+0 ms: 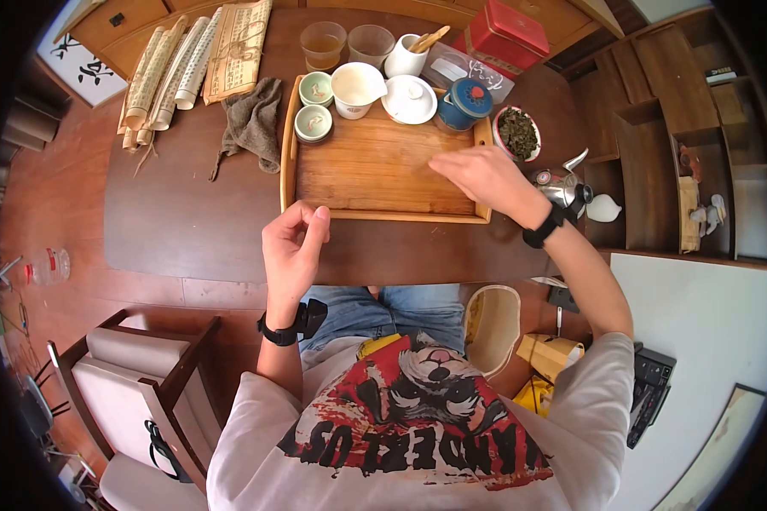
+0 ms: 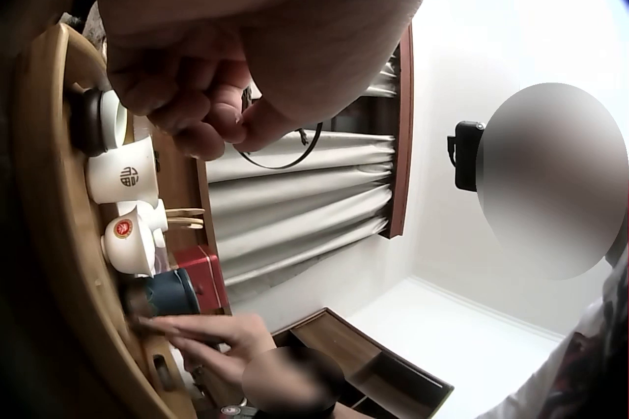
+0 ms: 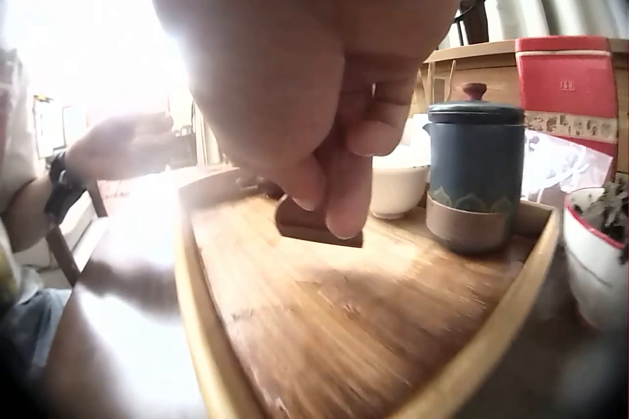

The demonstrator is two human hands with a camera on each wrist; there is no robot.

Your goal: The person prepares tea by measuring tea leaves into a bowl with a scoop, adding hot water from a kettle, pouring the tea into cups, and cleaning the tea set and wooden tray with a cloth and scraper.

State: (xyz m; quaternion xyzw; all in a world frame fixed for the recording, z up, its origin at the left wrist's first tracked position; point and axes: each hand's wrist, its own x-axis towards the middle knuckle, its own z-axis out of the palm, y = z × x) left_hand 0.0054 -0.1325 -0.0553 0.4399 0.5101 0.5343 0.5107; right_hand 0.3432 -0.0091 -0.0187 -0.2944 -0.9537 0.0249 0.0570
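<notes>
A wooden tray (image 1: 375,179) lies on the dark table. Over its right part is my right hand (image 1: 490,177); the right wrist view shows its fingers pinching a small flat brown piece (image 3: 316,230) above the tray floor. My left hand (image 1: 291,247) is at the tray's front left corner, fingers curled and thumb against them, with nothing visible in it. Along the tray's back stand two small green cups (image 1: 314,123), a white pitcher (image 1: 352,95), a white lidded bowl (image 1: 409,102) and a blue lidded pot (image 1: 466,104).
Right of the tray are a bowl of dark leaves (image 1: 518,134) and a metal kettle (image 1: 558,187). Behind stand two clear cups (image 1: 323,47), a white jar (image 1: 405,58) and a red box (image 1: 504,38). A grey cloth (image 1: 254,126) and paper scrolls (image 1: 179,64) lie left.
</notes>
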